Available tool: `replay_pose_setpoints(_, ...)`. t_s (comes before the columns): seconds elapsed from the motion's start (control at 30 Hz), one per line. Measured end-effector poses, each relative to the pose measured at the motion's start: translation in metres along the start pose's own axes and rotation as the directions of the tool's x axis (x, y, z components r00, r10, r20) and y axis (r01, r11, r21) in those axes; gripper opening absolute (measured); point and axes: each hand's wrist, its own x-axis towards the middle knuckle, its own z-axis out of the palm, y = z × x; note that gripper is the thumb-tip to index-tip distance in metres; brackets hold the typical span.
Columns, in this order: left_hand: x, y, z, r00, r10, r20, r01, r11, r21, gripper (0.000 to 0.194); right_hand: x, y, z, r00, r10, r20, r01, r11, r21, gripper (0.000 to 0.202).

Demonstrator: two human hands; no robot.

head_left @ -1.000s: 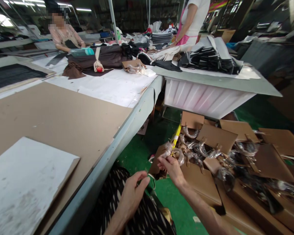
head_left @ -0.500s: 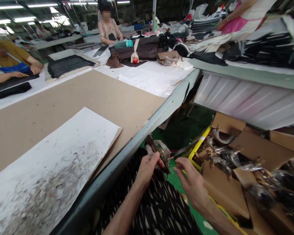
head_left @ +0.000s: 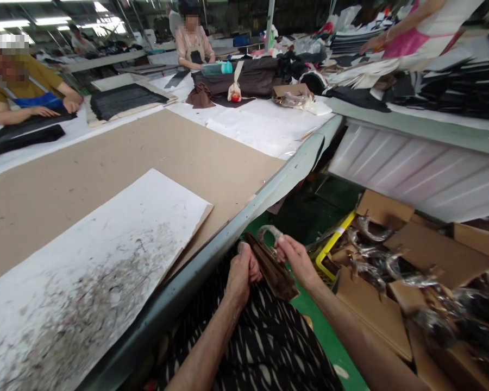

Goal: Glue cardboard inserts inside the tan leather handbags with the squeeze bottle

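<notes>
A brown handbag (head_left: 275,270) hangs in front of my lap, beside the table edge. My right hand (head_left: 296,259) is closed on its curved handle (head_left: 269,230), which looks wrapped in clear plastic. On the bag's left side, my left hand (head_left: 241,272) is closed with the thumb on top, against the bag's upper edge. The exact part under the left fingers is hidden, though a bit of clear plastic shows by the thumb.
To the right, a yellow crate (head_left: 334,241) holds several tan bags with plastic-wrapped handles. The table (head_left: 155,146) bears a brown sheet and a stained white board (head_left: 146,217). Dark fabric (head_left: 244,79) and a teal bottle (head_left: 217,68) lie farther back; several people work around.
My right hand has moved from apart to gripping the handle, now raised. The bag has turned so more of its brown body shows. The view has shifted slightly left.
</notes>
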Motion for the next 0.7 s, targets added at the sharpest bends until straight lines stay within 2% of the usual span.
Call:
replay_pose_setpoints(0.07,-0.003,0.005,0.000,0.999,-0.041,0.007,0.041,0.998,-0.052,0.057,0.019,0.004,-0.023,0.992,0.059,-0.111,-0.048,0.994,0.099,0.035)
replay_pose_setpoints(0.17,-0.015,0.018,-0.003,0.995,-0.097,0.010,0.097,0.995,-0.028,0.058,0.044,0.003,-0.077,0.958,0.193,-0.213,-0.155,0.971,0.183,0.034)
replay_pose_setpoints(0.23,-0.028,0.029,-0.008,0.993,-0.121,0.000,0.121,0.993,-0.007,0.058,0.051,-0.003,-0.118,0.929,0.264,-0.261,-0.213,0.955,0.206,0.032)
replay_pose_setpoints(0.3,-0.041,0.037,-0.014,0.991,-0.129,0.021,0.131,0.989,-0.074,0.058,0.050,-0.008,-0.151,0.904,0.324,-0.280,-0.272,0.940,0.207,0.029)
replay_pose_setpoints(0.37,-0.051,0.040,-0.016,0.986,-0.149,0.082,0.161,0.970,-0.183,0.057,0.044,-0.007,-0.171,0.886,0.373,-0.275,-0.331,0.925,0.188,0.027)
replay_pose_setpoints(0.47,-0.054,0.039,-0.014,0.968,-0.162,0.193,0.214,0.932,-0.292,0.053,0.031,0.005,-0.179,0.862,0.419,-0.284,-0.403,0.908,0.116,0.026)
replay_pose_setpoints(0.53,-0.048,0.039,-0.010,0.964,-0.144,0.225,0.216,0.915,-0.341,0.052,0.022,0.017,-0.186,0.833,0.421,-0.358,-0.432,0.900,0.051,0.027)
replay_pose_setpoints(0.6,-0.040,0.042,-0.006,0.968,-0.132,0.215,0.204,0.910,-0.361,0.053,0.007,0.026,-0.202,0.776,0.385,-0.500,-0.457,0.889,-0.025,0.026)
replay_pose_setpoints(0.7,-0.029,0.047,0.003,0.979,-0.124,0.163,0.173,0.928,-0.329,0.055,-0.032,0.032,-0.240,0.641,0.270,-0.718,-0.512,0.848,-0.138,0.025)
